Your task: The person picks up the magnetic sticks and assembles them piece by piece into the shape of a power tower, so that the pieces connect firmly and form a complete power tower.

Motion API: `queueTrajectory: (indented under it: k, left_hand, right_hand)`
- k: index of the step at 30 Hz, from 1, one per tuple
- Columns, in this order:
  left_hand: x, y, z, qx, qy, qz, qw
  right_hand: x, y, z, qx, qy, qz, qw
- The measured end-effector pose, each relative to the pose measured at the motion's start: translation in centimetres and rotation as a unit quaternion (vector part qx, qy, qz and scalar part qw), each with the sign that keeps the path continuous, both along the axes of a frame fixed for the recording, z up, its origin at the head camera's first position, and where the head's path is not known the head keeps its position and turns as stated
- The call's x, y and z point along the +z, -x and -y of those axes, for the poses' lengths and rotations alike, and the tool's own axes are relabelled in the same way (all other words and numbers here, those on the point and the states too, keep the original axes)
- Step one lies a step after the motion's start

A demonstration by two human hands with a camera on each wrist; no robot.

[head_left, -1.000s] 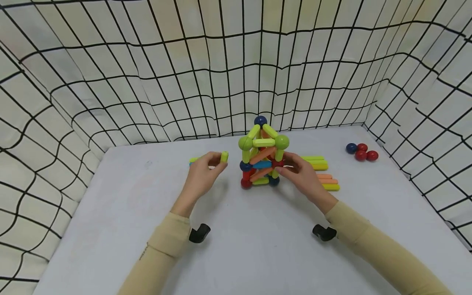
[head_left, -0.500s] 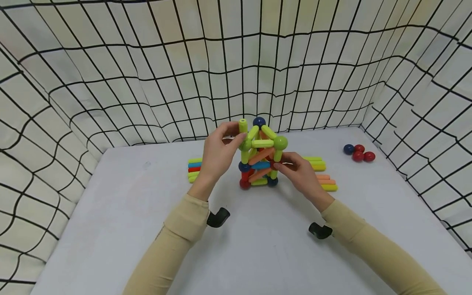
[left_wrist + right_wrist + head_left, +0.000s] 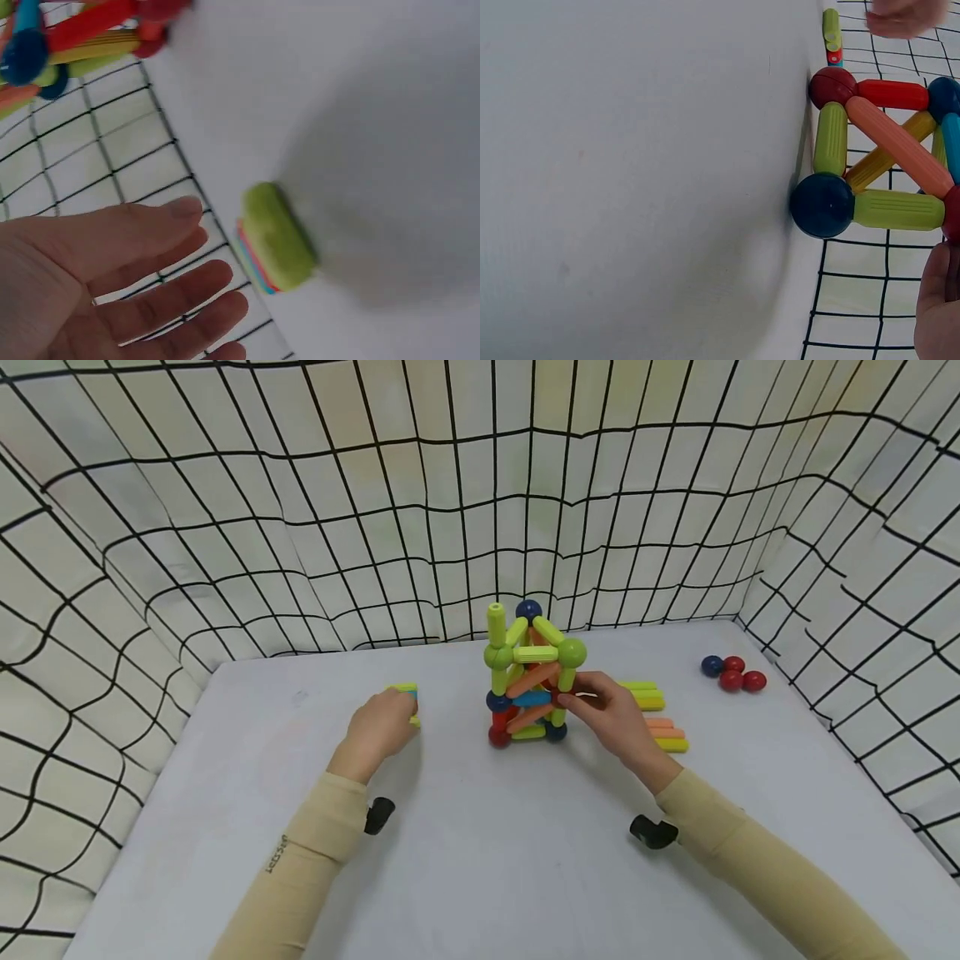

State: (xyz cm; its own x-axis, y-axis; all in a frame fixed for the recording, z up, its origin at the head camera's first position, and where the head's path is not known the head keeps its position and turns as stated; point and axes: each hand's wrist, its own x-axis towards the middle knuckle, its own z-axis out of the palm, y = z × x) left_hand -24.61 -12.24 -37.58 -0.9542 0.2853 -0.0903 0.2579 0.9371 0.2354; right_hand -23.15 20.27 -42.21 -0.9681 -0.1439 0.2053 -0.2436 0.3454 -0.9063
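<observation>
A tower of coloured magnetic sticks and balls [image 3: 534,653] stands on the white table in the head view. From its left green ball [image 3: 498,656] a light-green stick [image 3: 496,627] points straight up. My right hand [image 3: 611,710] steadies the tower's right side, thumb and fingers holding a red ball [image 3: 952,215] at mid height. To the left, my left hand [image 3: 377,727] hovers over a small group of sticks [image 3: 405,687], partly hiding them. In the left wrist view its fingers are loosely bent and apart from the nearest green stick [image 3: 277,238], holding nothing.
Behind my right hand lie green and yellow sticks [image 3: 645,693], with orange and yellow ones [image 3: 667,735] nearer. Several loose red and blue balls [image 3: 731,679] sit at the far right. A black-grid white cloth [image 3: 360,527] walls the table's back and sides.
My left hand brought a light-green stick to the tower's left green ball, let go of it upright there, then moved back left and down to the sticks. My right hand stayed put.
</observation>
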Motion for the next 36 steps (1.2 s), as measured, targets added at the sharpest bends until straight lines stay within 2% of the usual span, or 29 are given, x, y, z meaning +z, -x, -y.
queueTrajectory:
  k: [2,5,9,11,13,14,15,16,19,21,22,23,26,30,34,36]
  left_hand:
    - [-1.5,0.2,1.0,-0.001,0.027,0.003,0.9996]
    - [-3.2,0.7,1.7,-0.004,0.040,-0.002,0.9992]
    - [-4.0,1.8,0.9,-0.012,0.059,0.023,0.9979]
    - [-3.7,2.4,0.1,-0.010,0.032,0.045,0.9984]
    - [-2.8,3.1,-0.9,-0.003,-0.045,0.057,0.9973]
    - [-2.1,3.6,-1.5,0.005,-0.100,0.062,0.9930]
    - [-1.3,4.0,-2.1,0.010,-0.165,0.063,0.9843]
    - [-0.4,4.5,-2.7,0.010,-0.229,0.062,0.9715]
    - [2.4,5.9,-5.0,-0.008,-0.397,0.051,0.9165]
    - [3.9,6.7,-6.3,-0.027,-0.467,0.050,0.8825]
    - [4.4,7.1,-6.9,-0.034,-0.487,0.049,0.8715]
    - [4.9,7.4,-7.5,-0.039,-0.498,0.050,0.8646]
    - [5.7,8.2,-8.7,-0.051,-0.502,0.063,0.8612]
    - [6.0,8.8,-9.7,-0.069,-0.482,0.071,0.8705]
    - [6.2,8.9,-9.8,-0.080,-0.461,0.068,0.8813]
    - [6.0,8.5,-9.1,-0.073,-0.438,0.064,0.8937]
  right_hand:
    - [0.0,0.0,0.0,0.000,-0.001,0.004,1.000]
    - [0.1,0.1,0.1,0.001,-0.004,0.004,1.000]
    - [0.1,0.1,0.1,0.000,-0.007,-0.004,1.000]
    - [0.0,0.2,0.0,-0.001,-0.007,-0.008,1.000]
    - [0.0,0.2,0.0,-0.001,-0.007,-0.008,1.000]
    - [0.0,0.2,0.0,-0.001,-0.008,-0.008,1.000]
    - [-0.1,0.2,0.0,-0.002,-0.010,-0.008,1.000]
    - [-0.1,0.2,-0.1,-0.003,-0.010,-0.007,1.000]
    - [-0.2,0.2,0.0,-0.006,-0.008,-0.005,1.000]
    - [-0.2,0.2,0.0,-0.005,-0.003,-0.005,1.000]
    - [-0.2,0.2,0.0,-0.003,-0.001,-0.005,1.000]
    - [-0.2,0.2,0.0,-0.003,0.001,-0.005,1.000]
    - [-0.2,0.2,0.1,0.003,0.004,-0.006,1.000]
    - [-0.3,0.3,0.0,0.005,0.006,-0.011,1.000]
    - [-0.3,0.3,-0.3,0.005,0.004,-0.015,1.000]
    - [-0.3,0.3,-0.2,0.007,0.001,-0.015,1.000]
